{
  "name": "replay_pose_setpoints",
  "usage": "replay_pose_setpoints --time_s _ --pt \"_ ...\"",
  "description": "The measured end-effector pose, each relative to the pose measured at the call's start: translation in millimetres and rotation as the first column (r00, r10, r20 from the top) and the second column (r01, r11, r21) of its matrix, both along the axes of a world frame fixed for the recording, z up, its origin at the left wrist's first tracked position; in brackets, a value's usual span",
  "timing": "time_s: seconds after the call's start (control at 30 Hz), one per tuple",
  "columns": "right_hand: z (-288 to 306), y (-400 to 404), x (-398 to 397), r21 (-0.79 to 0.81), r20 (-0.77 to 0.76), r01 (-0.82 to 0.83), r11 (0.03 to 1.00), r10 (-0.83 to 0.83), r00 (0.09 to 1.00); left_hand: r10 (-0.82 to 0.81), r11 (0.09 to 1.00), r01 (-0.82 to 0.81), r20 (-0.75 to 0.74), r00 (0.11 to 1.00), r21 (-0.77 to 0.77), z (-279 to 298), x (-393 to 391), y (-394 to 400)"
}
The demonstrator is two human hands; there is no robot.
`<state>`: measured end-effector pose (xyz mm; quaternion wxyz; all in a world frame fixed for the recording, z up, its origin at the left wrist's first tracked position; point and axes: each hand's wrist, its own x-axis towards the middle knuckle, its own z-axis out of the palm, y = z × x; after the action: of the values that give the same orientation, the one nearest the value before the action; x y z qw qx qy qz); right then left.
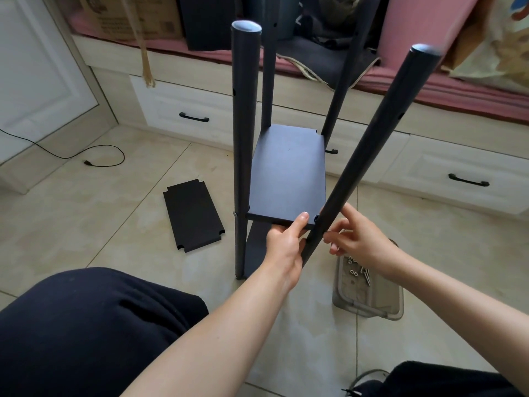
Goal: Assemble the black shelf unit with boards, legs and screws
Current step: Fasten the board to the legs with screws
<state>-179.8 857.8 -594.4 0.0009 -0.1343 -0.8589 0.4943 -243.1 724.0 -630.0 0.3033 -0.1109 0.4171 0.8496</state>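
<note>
The black shelf unit stands on the floor with a board (287,173) held between round black legs. The near left leg (243,144) stands upright; the near right leg (369,144) leans outward to the right. My left hand (286,242) grips the front edge of the board near its right corner, thumb on top. My right hand (357,242) is at the lower part of the leaning leg, fingertips pinched at it; whether a screw is between them is hidden. A loose black board (193,216) lies flat on the tiles to the left.
A clear plastic tray (369,299) with several screws and washers sits on the floor under my right wrist. White drawers (186,110) with black handles run along the back. A black cable (94,161) lies at left. My dark-clothed knees fill the bottom corners.
</note>
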Motion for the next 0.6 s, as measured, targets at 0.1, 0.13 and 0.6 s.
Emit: replay_pose_setpoints --time_s 0.1,0.13,0.6 --pt "-0.4 -1.0 1.1 0.024 -0.025 0.001 1.0 -0.001 1.0 -0.006 1.0 0.006 -0.019 1.0 -0.014 -2.5 0.7 -0.8" --pt "-0.4 -1.1 1.5 0.031 -0.039 0.002 1.0 0.0 0.999 -0.01 1.0 0.009 -0.024 1.0 -0.021 -3.3 0.5 -1.3" --pt "-4.6 3.0 1.0 0.252 -0.102 -0.057 0.966 0.085 0.991 -0.051 0.99 0.042 -0.064 0.997 -0.131 -5.5 -0.7 -5.6"
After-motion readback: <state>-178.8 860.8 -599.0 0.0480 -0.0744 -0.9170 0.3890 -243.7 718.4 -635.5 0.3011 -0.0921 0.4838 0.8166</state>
